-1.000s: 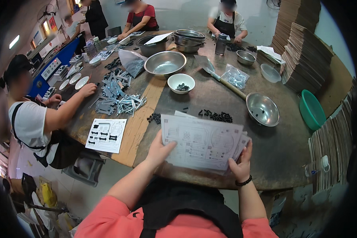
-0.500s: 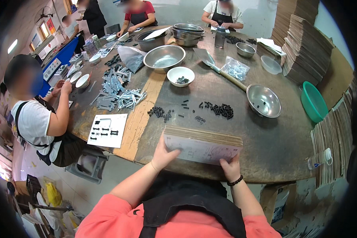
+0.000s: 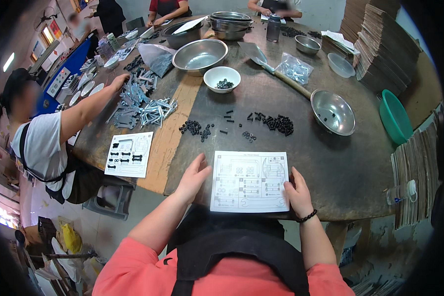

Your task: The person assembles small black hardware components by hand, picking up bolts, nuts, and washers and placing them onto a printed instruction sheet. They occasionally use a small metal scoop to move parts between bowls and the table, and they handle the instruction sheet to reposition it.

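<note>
A stack of white cards printed with line drawings of tools and bolts lies flat at the table's near edge. Beside its left edge is my left hand, open, with fingers stretched and a small gap to the cards. My right hand is at the right edge, also open, its thumb against or just over that side; exact contact is hard to tell. Beyond the stack lie small black nuts, a few metal-looking rings and a heap of black screws.
To the left, a card with black parts lies near grey wrenches and silver rods. A white bowl, a steel bowl and a long-handled shovel stand farther back. A co-worker's arm reaches toward the wrenches.
The card stack went from tilted up between both hands to flat on the table. My left hand has opened away from it; my right has loosened. The co-worker at left stretched an arm toward the wrenches.
</note>
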A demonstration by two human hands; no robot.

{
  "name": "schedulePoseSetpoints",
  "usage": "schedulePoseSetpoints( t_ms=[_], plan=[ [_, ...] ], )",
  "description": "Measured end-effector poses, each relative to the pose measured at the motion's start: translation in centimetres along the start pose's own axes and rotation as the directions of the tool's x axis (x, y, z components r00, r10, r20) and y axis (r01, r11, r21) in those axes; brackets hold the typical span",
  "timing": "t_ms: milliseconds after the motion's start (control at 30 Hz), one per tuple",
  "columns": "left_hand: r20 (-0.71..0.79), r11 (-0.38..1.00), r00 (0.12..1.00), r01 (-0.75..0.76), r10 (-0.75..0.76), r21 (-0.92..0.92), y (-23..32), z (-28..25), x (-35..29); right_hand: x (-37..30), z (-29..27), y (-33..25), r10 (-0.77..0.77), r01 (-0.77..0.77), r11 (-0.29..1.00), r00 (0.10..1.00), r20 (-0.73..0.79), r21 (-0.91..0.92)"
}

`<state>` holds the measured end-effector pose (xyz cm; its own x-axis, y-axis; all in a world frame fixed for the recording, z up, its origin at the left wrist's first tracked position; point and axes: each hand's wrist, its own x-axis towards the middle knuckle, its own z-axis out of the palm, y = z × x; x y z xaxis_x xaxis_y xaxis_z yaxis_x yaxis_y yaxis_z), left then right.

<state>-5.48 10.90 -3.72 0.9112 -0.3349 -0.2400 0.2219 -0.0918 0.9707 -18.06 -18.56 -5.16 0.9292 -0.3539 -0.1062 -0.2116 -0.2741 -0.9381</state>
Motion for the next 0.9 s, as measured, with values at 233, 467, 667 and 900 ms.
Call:
schedulePoseSetpoints(
  t_ms=[233,467,667,900],
  plan=[
    [0.153,0.887,0.984,0.154,-0.096,-0.436,1.9,3.3,-1.1,0.7,0.6,2.0,0.044,-0.068,0.961,0.995,0.093,0.269],
    [0.019,0.954,0.972,-0.234,0.234,0.190,3.4,0.3,4.9,1.7,-1.4,0.3,-0.076,0.085,0.982,0.995,-0.063,0.169],
    [0.310,0.429,0.844,-0.499,0.438,0.753,4.4,-0.1,12.6,2.6,-0.7,-0.9,-0.239,0.242,0.963,0.970,-0.033,0.119],
    [0.493,0.099,0.804,-0.550,0.332,0.829,3.8,1.3,16.0,6.1,0.2,-6.2,-0.360,0.383,0.905,0.922,0.146,-0.184]
  ],
)
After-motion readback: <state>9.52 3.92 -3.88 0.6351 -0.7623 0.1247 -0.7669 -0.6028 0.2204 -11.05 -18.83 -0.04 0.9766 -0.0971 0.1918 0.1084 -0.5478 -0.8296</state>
